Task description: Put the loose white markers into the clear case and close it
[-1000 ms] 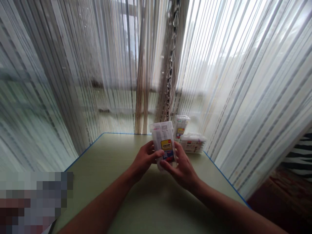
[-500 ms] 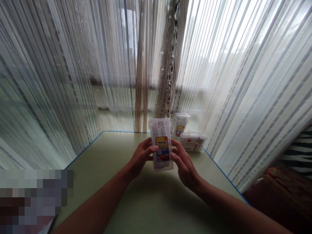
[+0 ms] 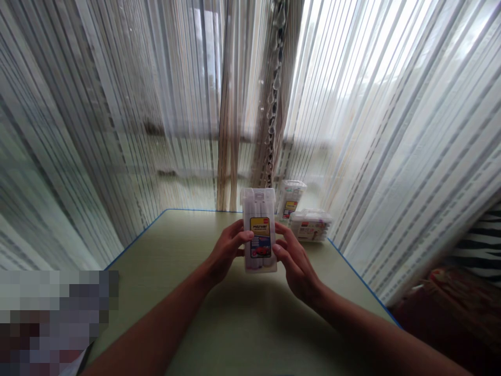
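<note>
Both of my hands hold a clear plastic box (image 3: 259, 230) with a yellow, blue and red label, upright above the pale green table (image 3: 235, 324). My left hand (image 3: 226, 250) grips its left side, thumb across the front. On the other side my right hand (image 3: 294, 261) clasps the right edge, fingers curled. White stick-like items fill the box.
Two similar clear boxes sit at the table's far right corner: one upright (image 3: 290, 199), one lying flat (image 3: 311, 225). Striped sheer curtains (image 3: 391, 130) hang close behind and to both sides. A bead string (image 3: 274, 94) hangs at the middle. The table has a blue edge.
The box has been turned from a tilt to upright and facing me, and shifted slightly left. Both hands stayed on it.
</note>
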`<state>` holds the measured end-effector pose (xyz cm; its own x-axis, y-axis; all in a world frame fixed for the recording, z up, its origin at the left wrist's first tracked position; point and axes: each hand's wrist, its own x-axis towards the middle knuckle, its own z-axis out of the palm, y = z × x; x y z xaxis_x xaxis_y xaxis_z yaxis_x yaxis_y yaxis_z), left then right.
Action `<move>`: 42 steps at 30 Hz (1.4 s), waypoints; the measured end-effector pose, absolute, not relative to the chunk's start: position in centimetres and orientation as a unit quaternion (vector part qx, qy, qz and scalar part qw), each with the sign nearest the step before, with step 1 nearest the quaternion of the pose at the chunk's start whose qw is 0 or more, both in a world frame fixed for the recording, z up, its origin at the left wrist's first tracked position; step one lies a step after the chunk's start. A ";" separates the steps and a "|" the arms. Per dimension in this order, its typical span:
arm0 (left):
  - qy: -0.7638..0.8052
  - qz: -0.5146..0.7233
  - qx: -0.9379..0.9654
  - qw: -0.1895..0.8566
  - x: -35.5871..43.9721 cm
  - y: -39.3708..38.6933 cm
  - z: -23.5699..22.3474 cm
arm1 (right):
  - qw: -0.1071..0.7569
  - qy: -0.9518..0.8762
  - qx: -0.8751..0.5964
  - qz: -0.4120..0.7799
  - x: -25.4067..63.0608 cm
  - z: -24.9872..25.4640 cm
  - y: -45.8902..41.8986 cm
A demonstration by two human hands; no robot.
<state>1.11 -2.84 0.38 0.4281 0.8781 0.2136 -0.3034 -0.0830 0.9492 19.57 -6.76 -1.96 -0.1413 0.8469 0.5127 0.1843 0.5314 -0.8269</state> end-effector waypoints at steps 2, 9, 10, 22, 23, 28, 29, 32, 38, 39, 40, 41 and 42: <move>0.255 0.470 0.565 0.629 1.1 -2.8 0.5 | 0.539 -0.690 -0.371 0.310 19.6 -1.9 -6.8; 0.253 0.471 0.566 0.627 1.1 -2.9 0.5 | 0.537 -0.690 -0.374 0.310 19.6 -1.8 -6.9; 0.254 0.471 0.566 0.627 1.1 -2.8 0.5 | 0.537 -0.690 -0.374 0.308 19.6 -1.8 -6.9; 0.271 0.466 0.563 0.627 1.3 -2.9 0.7 | 0.537 -0.688 -0.380 0.307 19.6 -1.6 -6.9; 0.272 0.465 0.565 0.625 1.3 -2.9 0.7 | 0.537 -0.688 -0.381 0.306 19.6 -1.6 -6.9; 0.282 0.463 0.566 0.621 1.3 -2.9 0.6 | 0.534 -0.688 -0.387 0.302 19.5 -1.3 -7.0; 0.283 0.463 0.565 0.622 1.3 -2.9 0.6 | 0.533 -0.688 -0.388 0.305 19.5 -1.3 -7.0; 0.285 0.463 0.567 0.619 1.3 -2.9 0.6 | 0.533 -0.688 -0.385 0.307 19.5 -1.4 -6.9; 0.294 0.466 0.563 0.616 1.4 -2.8 0.6 | 0.525 -0.689 -0.386 0.319 19.4 -1.1 -7.0; 0.294 0.466 0.566 0.613 1.4 -2.8 0.6 | 0.520 -0.686 -0.392 0.325 19.3 -1.1 -7.0; 0.295 0.466 0.570 0.609 1.5 -2.8 0.6 | 0.514 -0.684 -0.398 0.332 19.3 -1.0 -7.1; 0.298 0.466 0.574 0.604 1.5 -2.8 0.6 | 0.507 -0.682 -0.402 0.339 19.2 -1.0 -7.1; 0.302 0.466 0.576 0.600 1.5 -2.8 0.6 | 0.502 -0.682 -0.406 0.345 19.2 -1.0 -7.1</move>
<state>1.50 -2.83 0.57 0.3835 0.9068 0.1753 -0.2121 -0.0983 0.9723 19.21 -7.09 -0.96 -0.1677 0.8992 0.4040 0.2074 0.4328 -0.8773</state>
